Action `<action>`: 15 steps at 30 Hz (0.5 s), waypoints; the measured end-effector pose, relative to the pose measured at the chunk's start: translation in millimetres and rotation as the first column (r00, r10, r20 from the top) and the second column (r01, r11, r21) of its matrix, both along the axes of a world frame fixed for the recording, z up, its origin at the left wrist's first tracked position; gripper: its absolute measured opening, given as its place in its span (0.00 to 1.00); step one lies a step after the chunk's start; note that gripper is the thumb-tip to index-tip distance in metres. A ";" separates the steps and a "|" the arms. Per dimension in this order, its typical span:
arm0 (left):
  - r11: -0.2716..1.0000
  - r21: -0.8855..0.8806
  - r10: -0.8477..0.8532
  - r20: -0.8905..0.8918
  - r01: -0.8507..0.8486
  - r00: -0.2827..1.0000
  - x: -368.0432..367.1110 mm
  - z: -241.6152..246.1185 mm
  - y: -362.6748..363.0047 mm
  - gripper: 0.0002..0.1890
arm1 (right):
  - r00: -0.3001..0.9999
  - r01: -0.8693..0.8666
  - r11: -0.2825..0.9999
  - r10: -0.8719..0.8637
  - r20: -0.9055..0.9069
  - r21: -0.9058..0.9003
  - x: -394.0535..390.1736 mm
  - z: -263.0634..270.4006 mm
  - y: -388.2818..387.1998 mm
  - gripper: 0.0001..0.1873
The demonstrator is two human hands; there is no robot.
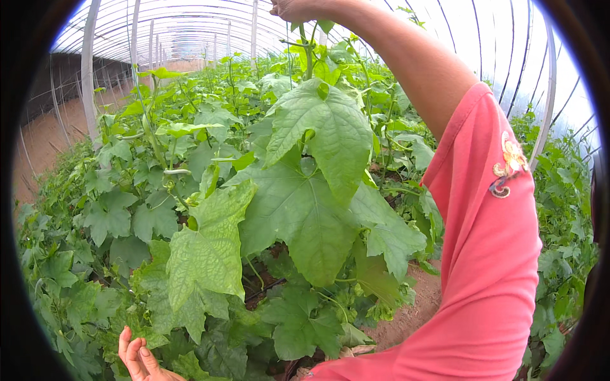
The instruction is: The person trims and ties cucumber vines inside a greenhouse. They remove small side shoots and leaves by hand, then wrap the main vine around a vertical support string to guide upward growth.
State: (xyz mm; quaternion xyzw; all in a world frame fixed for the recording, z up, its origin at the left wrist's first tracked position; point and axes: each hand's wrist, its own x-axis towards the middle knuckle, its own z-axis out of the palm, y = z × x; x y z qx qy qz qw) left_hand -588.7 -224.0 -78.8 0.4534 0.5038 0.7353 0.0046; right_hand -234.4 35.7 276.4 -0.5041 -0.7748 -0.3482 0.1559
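My right arm in a pink sleeve (486, 266) reaches up across the view. My right hand (291, 9) is at the top edge, partly cut off, above a green vine stem (308, 57) and beside a thin string (289, 52). Whether its fingers grip either one is hidden. Broad lobed leaves (310, 209) hang from this vine right in front of me. At the lower left, my left hand (138, 359) is raised with fingers slightly curled and nothing in it. It is nearest to a paler, mottled leaf (207, 243).
Dense vines fill the greenhouse. Another vine (151, 133) climbs a string at the left, with a slender young fruit (177, 171) beside it. Upright posts (88, 71) stand left and right (548, 95). Bare soil (419, 305) shows at the lower right. A dark irrigation line (264, 289) lies under the leaves.
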 end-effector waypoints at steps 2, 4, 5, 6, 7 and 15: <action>1.000 -0.031 0.002 0.011 -0.002 1.000 -17.8 -4.2 -4.9 0.06 | 1.000 0.007 1.000 -0.007 0.029 0.009 -6.1 -2.5 7.0 0.06; 0.999 -0.035 -0.019 0.021 0.020 1.000 -34.6 -6.3 -5.1 0.06 | 0.996 0.057 0.998 -0.059 0.070 0.027 -2.2 -0.4 4.8 0.06; 0.999 -0.031 -0.018 0.019 0.019 1.000 -42.6 -6.6 -6.4 0.06 | 0.992 0.075 0.996 -0.079 0.094 0.045 -2.1 2.0 5.1 0.07; 0.999 -0.027 -0.017 0.018 0.017 1.000 -49.1 -7.3 -8.2 0.07 | 0.989 0.087 0.994 -0.094 0.116 0.066 -2.2 1.9 6.0 0.07; 0.999 -0.027 0.020 0.005 -0.019 1.000 -54.9 -7.4 -11.6 0.07 | 0.985 0.099 0.992 -0.109 0.131 0.081 -3.2 1.5 8.5 0.07; 0.997 0.031 0.076 0.009 -0.076 0.997 -67.1 -2.3 -20.7 0.07 | 0.802 -0.171 0.920 0.338 -0.492 0.354 -1.4 29.9 -4.9 0.06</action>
